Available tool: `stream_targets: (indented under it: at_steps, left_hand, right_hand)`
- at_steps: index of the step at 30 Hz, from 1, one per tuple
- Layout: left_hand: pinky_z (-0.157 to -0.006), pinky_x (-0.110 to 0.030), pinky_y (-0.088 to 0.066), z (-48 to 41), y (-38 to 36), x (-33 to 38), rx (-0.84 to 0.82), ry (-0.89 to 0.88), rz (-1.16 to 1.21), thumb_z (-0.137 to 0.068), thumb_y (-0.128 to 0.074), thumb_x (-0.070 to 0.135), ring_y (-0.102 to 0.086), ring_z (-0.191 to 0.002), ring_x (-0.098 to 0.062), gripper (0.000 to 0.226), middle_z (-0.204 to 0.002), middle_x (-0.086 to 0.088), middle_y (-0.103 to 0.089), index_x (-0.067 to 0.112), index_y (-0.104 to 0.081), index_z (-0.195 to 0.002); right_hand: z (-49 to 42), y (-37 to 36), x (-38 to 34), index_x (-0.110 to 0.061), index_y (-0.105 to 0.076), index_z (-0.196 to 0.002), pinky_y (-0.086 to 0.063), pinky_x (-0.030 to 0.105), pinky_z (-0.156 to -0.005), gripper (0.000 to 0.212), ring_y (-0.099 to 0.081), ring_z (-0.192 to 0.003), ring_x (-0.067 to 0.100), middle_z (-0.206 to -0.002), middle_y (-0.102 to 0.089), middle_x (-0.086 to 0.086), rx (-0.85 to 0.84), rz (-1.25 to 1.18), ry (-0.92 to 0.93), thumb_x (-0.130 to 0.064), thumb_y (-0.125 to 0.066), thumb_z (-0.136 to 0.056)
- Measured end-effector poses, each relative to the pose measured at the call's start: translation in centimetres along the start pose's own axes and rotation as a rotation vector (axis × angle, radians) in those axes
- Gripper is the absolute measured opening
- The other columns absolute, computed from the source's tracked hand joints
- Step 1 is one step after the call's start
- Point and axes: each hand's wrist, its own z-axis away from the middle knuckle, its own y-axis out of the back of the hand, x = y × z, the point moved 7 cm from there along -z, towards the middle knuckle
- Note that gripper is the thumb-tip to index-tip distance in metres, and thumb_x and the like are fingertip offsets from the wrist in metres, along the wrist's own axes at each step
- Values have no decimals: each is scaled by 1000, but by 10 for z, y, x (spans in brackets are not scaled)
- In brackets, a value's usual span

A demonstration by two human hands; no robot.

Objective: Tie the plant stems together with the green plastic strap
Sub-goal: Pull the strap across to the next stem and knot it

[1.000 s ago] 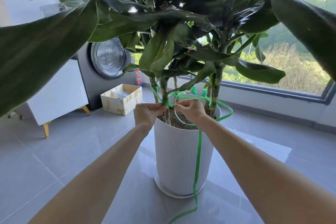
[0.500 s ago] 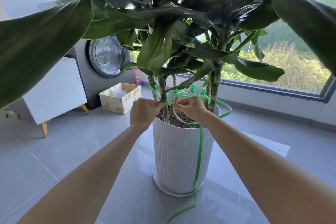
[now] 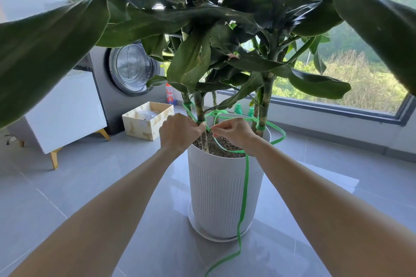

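Strap (image 3: 246, 175) stays pinched in both hands, left hand (image 3: 180, 132) at the wrap on the front stem (image 3: 199, 105), right hand (image 3: 234, 131) just beside it on the slack loop; little has shifted, so the knot looks not yet cinched.

Stems (image 3: 199, 108) stand in the pot (image 3: 220, 193) on the floor (image 3: 90, 186); box (image 3: 144, 129) and washing machine (image 3: 131, 67) behind-left, window (image 3: 360, 87) behind-right.

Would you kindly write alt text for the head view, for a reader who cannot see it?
Two hands tie a green plastic strap round plant stems in a white ribbed pot: the left hand pinches the wrap on the front stem, the right hand pinches a loop beside it. The strap's loose end trails down to the floor; a washing machine stands behind.
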Motion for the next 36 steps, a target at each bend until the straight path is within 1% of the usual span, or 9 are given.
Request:
stream_targets:
  at_steps: [5, 8, 11, 17, 21, 24, 27, 32, 36]
  left_hand:
    - [-63, -28, -45, -7, 4, 2, -48, -6, -109, -73, -69, 52, -60, -68, -21, 34, -63, 1, -66, 20, -73, -63]
    - [-64, -28, -41, -12, 14, 5, -13, -62, -170, -68, -72, 58, -57, -71, -18, 37, -70, 4, -65, 21, -70, -69]
    - [-66, -28, -37, -13, 18, 10, 15, -116, -177, -66, -74, 58, -54, -75, -16, 43, -77, 6, -61, 19, -61, -82]
    - [-65, -27, -44, -6, 9, 13, -7, -157, -245, -77, -66, 52, -62, -69, -23, 33, -67, -1, -67, 21, -70, -67]
    - [-63, -29, -46, 3, -4, 13, -39, -142, -279, -88, -55, 42, -61, -65, -28, 41, -59, -3, -61, 13, -68, -62]
    - [-69, -33, -53, 1, -15, 8, -102, -70, -177, -90, -51, 39, -66, -69, -23, 42, -66, -1, -70, 12, -71, -66]
    - [-70, -36, -57, -3, -21, 9, -152, -13, -45, -91, -53, 35, -68, -63, -21, 41, -66, -2, -71, 10, -72, -64]
    - [-67, -32, -55, -2, -18, 11, -156, 33, -31, -78, -67, 50, -66, -58, -20, 44, -61, -2, -70, 9, -74, -63]
    - [-64, -31, -54, 0, -17, 14, -164, 13, -66, -74, -72, 29, -67, -65, -19, 18, -61, -3, -69, 13, -76, -68]
  right_hand:
    - [1, -1, 4, -9, -75, -98, -30, 6, -36, 17, -43, -33, -8, -69, -65, -7, -23, -57, -16, -21, -68, -87]
    - [2, -1, 4, -13, -77, -89, -37, 8, -45, 11, -50, -45, -5, -71, -69, -5, -18, -50, -20, -22, -72, -84]
    - [5, -3, 6, -15, -76, -79, -47, 20, -58, 7, -53, -60, 7, -75, -72, 3, -58, -87, -42, -22, -74, -82]
    - [12, -1, 4, -4, -75, -89, -37, 11, -43, 15, -48, -43, 1, -52, -65, -7, -140, -143, -52, -17, -73, -82]
    - [14, -4, 4, -3, -75, -93, -42, 14, -49, 18, -59, -49, 1, -69, -71, 1, -168, -161, -59, -16, -73, -82]
    - [18, -2, 9, -1, -74, -95, -49, 14, -50, 19, -65, -54, 3, -77, -73, 6, -236, -216, -93, -13, -74, -81]
    - [24, -2, 16, -3, -75, -95, -58, 20, -62, 20, -69, -63, 11, -87, -74, 11, -316, -288, -174, -12, -77, -78]
    - [34, -5, 16, -6, -74, -97, -59, 24, -72, 23, -69, -66, 12, -92, -75, 10, -385, -247, -188, -16, -77, -76]
    - [39, -5, 19, -7, -73, -101, -59, 25, -75, 26, -70, -71, 14, -92, -75, 8, -460, -174, -213, -13, -78, -76]
